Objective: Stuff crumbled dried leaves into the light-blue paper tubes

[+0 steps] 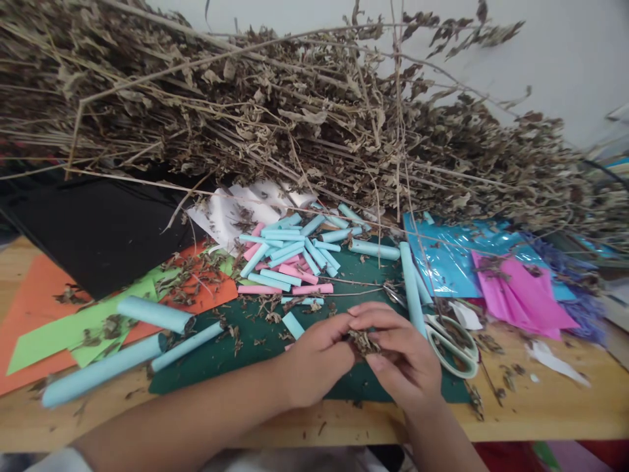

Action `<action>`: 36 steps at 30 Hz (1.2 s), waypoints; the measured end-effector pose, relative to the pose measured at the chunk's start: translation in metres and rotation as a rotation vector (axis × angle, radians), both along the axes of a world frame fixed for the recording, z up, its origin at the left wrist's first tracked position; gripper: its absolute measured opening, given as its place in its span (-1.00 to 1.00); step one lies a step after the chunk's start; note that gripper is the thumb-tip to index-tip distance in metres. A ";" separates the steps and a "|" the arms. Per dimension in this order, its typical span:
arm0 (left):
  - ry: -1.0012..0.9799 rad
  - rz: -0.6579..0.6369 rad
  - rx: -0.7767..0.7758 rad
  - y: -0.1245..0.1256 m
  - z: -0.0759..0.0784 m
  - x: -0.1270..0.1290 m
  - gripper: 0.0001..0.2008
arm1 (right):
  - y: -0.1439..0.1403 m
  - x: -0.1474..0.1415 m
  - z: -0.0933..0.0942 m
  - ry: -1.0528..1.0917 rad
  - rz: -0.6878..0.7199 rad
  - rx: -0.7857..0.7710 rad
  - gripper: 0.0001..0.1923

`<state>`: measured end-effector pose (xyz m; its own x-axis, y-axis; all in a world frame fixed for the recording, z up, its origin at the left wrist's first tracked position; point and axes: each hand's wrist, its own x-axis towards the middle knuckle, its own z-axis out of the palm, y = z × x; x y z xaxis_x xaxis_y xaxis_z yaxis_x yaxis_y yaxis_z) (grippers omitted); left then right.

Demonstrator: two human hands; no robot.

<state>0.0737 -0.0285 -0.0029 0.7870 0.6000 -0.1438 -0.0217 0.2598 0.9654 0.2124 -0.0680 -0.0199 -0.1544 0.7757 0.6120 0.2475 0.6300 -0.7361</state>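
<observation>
Between my two hands, over the green mat, is a small clump of dried leaves. My left hand is closed, its fingertips at the clump's left side. Curled around the other side, my right hand pinches the same leaves with thumb and fingers. Just beyond the hands lies a pile of short blue paper rolls and pink paper rolls. Scissors with pale green handles rest right beside my right hand, their blades partly under a long blue roll.
A large heap of dried leafy stems spans the back. Thicker blue rolls lie at left, near orange paper, green strips and a black sheet. At right are a blue plastic packet and pink paper.
</observation>
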 end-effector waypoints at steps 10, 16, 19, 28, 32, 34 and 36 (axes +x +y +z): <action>0.047 -0.033 0.290 0.004 -0.024 -0.013 -0.63 | 0.002 -0.003 0.003 -0.036 0.037 -0.035 -0.63; 0.087 -0.006 0.604 0.002 -0.015 -0.017 -0.73 | -0.004 0.005 0.001 -0.001 0.105 -0.189 -0.73; 0.078 -0.031 0.727 0.004 -0.015 -0.016 -0.75 | -0.003 0.010 0.003 -0.012 0.134 -0.215 -0.72; -0.030 0.018 0.618 -0.006 -0.020 -0.009 -0.81 | 0.007 0.015 0.023 -0.145 0.197 -0.374 -0.75; -0.040 0.141 0.241 -0.012 -0.022 0.001 -0.87 | 0.009 0.010 0.026 -0.023 0.292 -0.531 -0.68; -0.053 0.206 -0.032 -0.014 -0.020 0.008 -0.89 | 0.010 0.006 0.027 0.054 0.330 -0.572 -0.63; -0.098 0.246 -0.253 -0.014 -0.015 0.013 -0.88 | 0.009 0.004 0.026 0.094 0.325 -0.560 -0.62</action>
